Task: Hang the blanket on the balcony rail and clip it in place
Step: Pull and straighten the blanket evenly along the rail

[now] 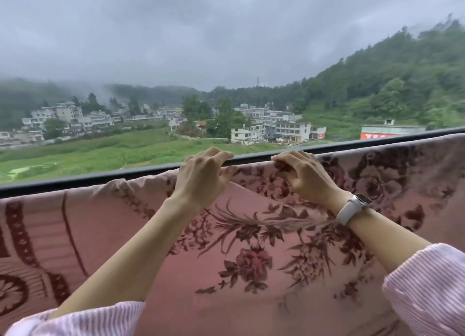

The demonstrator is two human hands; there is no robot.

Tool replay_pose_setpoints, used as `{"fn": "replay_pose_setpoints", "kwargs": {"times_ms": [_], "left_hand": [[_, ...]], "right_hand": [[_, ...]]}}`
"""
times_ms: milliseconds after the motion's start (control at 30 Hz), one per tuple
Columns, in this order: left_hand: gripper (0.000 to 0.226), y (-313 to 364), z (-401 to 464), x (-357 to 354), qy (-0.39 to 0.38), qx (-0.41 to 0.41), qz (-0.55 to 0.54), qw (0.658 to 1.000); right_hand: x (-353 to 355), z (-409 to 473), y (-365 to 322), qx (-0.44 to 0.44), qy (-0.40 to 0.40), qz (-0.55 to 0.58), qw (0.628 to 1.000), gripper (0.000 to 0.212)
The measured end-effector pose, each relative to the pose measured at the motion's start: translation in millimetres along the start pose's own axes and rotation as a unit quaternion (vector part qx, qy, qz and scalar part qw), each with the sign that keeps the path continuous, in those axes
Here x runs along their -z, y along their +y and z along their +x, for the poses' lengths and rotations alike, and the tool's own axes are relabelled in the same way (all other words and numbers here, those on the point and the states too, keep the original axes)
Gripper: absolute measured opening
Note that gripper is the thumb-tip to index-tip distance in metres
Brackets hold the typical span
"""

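A pink blanket [196,272] with dark red flower patterns fills the lower half of the view, its top edge lying just below and along the dark balcony rail [75,181]. My left hand [203,174] grips the blanket's top edge at the rail, fingers curled over it. A short way to the right, my right hand [302,177], with a white watch on its wrist, pinches the same edge with curled fingers. No clip is in sight.
Beyond the rail lies open air, with green fields [100,154], white buildings [276,130] and wooded hills under grey cloud far below. The rail runs across the whole view, rising toward the right.
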State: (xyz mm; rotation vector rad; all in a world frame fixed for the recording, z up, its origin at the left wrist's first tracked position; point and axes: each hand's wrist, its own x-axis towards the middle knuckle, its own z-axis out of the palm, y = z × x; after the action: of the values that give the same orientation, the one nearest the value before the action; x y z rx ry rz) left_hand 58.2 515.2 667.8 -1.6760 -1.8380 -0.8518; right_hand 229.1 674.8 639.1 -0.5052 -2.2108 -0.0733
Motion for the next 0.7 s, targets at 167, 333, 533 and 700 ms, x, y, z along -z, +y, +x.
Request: {"fn": "replay_pose_setpoints", "kwargs": {"times_ms": [167,333,533,700], "left_hand": [[0.014,33.1,25.6,-32.6,0.030,-0.013,-0.008,0.999],[0.015,31.9,48.2,-36.2,0.043,0.000,0.015,0.999],[0.012,48.4,114.4,-62.0,0.010,0.099,0.094,0.991],[0.028,89.5,122.3,-102.5,-0.116,0.067,0.011,0.991]], "right_hand": [[6.8,2.6,29.8,0.035,0.035,0.108,0.993,0.019],[6.1,16.3,39.4,-0.016,0.054,0.166,0.984,0.008],[27.8,79.5,74.9,-0.020,-0.027,0.031,0.999,0.014],[38.2,70.4,132.0,-0.038,-0.034,0.102,0.993,0.017]]}}
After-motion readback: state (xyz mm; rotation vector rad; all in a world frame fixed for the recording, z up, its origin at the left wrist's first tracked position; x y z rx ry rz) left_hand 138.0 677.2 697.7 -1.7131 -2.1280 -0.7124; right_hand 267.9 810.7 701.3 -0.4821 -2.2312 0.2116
